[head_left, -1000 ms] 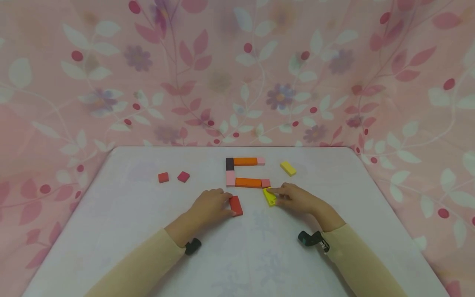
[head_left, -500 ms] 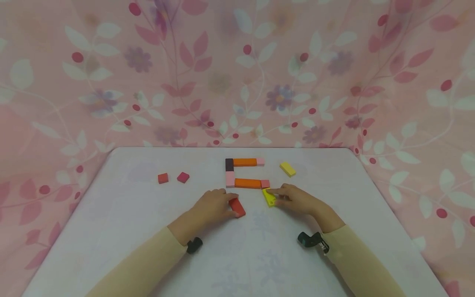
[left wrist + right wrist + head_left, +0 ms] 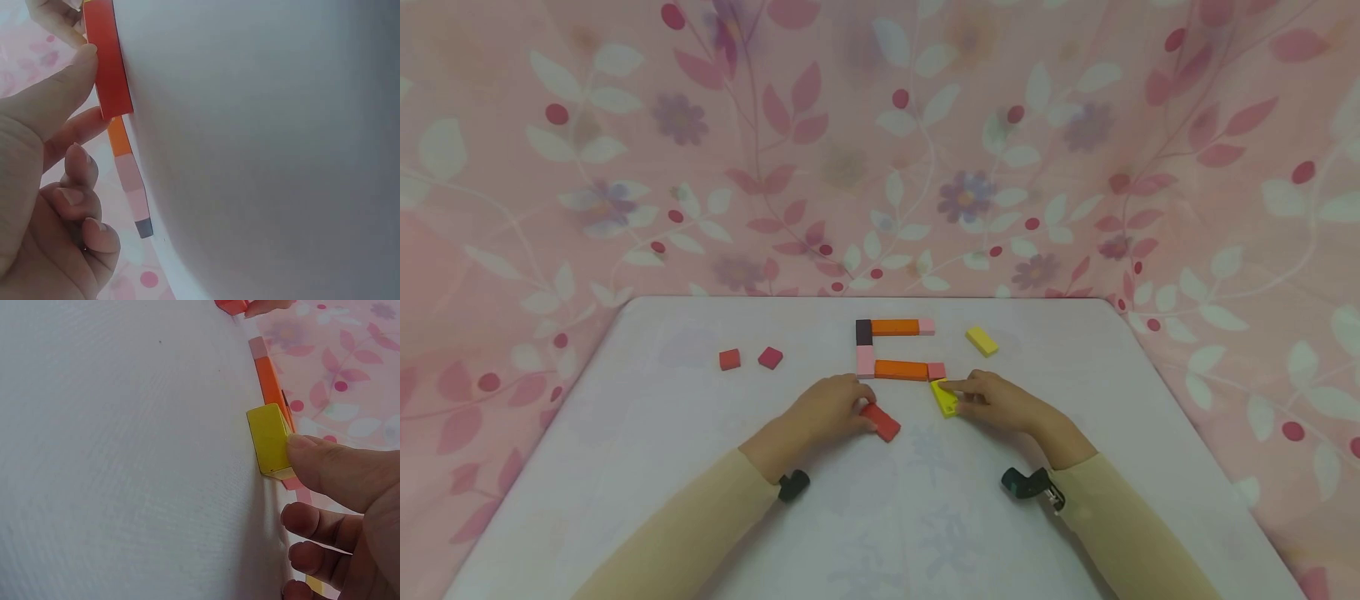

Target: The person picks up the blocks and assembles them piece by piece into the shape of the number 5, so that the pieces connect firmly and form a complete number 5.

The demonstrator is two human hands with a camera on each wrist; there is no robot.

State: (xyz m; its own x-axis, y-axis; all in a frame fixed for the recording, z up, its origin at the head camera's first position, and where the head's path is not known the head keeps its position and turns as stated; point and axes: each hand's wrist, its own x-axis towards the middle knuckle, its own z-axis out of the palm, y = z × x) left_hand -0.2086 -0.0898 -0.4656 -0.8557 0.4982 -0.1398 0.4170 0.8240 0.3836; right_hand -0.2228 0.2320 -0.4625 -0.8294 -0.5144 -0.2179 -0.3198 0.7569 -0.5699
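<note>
My left hand (image 3: 827,407) pinches a red rectangular block (image 3: 883,423) by its left end, between thumb and forefinger. In the left wrist view, the thumb lies on the block's (image 3: 111,62) side and the other fingers are curled. My right hand (image 3: 1006,403) holds a yellow block (image 3: 942,397), its forefinger on top and thumb at the near side. The yellow block's far end lies close to a small pink block (image 3: 936,371); whether they touch I cannot tell. Beyond lie two orange bars (image 3: 901,369), a black block (image 3: 864,332) and further pink blocks (image 3: 866,361), forming an angular outline.
Left on the white table (image 3: 625,433) lie a red block (image 3: 730,359) and a dark pink one (image 3: 771,357). Another yellow block (image 3: 982,340) lies at the back right. Floral cloth (image 3: 880,167) hangs behind the table and along its sides.
The red block has turned on the table, its near end swinging to the right. My left fingers have drawn together at its left end. The right hand and yellow block look unmoved.
</note>
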